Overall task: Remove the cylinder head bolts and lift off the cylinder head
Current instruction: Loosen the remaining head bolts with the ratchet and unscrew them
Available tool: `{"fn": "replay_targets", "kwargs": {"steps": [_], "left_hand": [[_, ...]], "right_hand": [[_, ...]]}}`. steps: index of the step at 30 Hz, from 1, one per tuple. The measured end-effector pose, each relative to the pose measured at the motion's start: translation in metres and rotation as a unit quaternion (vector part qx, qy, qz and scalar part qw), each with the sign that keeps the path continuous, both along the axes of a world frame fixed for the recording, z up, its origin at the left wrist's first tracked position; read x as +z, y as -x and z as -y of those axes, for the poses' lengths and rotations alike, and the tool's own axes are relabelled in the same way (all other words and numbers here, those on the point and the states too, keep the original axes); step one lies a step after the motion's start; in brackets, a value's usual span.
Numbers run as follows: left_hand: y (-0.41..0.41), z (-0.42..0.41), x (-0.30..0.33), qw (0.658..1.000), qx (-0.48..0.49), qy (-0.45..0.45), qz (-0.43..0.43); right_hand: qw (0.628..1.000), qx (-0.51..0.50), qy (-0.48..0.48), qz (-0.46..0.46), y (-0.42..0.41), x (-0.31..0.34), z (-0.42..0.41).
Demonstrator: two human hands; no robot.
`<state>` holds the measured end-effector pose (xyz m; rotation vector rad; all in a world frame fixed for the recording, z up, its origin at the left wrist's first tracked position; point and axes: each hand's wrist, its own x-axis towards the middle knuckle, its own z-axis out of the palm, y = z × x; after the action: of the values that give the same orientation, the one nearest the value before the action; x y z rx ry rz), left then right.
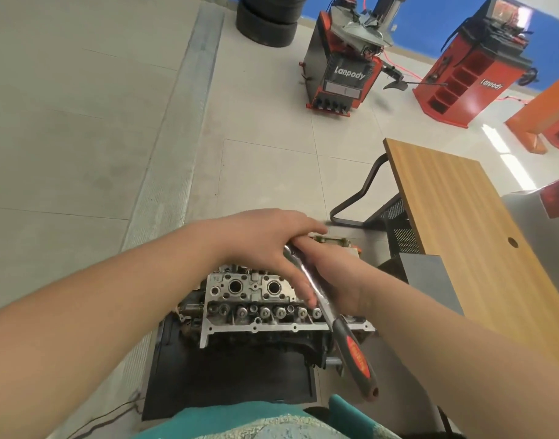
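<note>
You can read "Lanpody" in white letters on the dark front panel of the red-and-black tyre-changing machine (pixel 346 72), and again on the red wheel-balancing cabinet (pixel 476 80) to its right. Lettering on the ratchet's red-and-black handle (pixel 357 359) is too blurred to read.

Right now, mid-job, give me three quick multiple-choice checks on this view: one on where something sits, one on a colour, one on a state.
1. Where does the wooden table stand relative to the engine?
A. To its right
B. To its left
C. On top of it

2. What colours is the ratchet wrench handle?
A. Blue and white
B. Black and red
C. All green

3. What state is the cylinder head in?
A. Lifted onto the table
B. Lying on the floor tiles
C. Seated on the engine

Answers:
1 A, the table's edge runs along the engine's right side.
2 B, the grip is black with a red inlay.
3 C, it sits on the block, the left hand above it and the right hand at the wrench.
</note>
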<state>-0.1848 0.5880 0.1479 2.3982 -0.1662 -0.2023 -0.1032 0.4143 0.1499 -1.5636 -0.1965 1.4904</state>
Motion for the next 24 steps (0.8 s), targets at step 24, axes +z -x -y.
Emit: {"fn": "replay_targets", "kwargs": {"steps": [24], "left_hand": [[0.026, 0.037, 0.007, 0.931, -0.041, -0.319, 0.17]], "right_hand": [[0.962, 0.198, -0.029, -0.184, 0.005, -0.01, 0.112]]}}
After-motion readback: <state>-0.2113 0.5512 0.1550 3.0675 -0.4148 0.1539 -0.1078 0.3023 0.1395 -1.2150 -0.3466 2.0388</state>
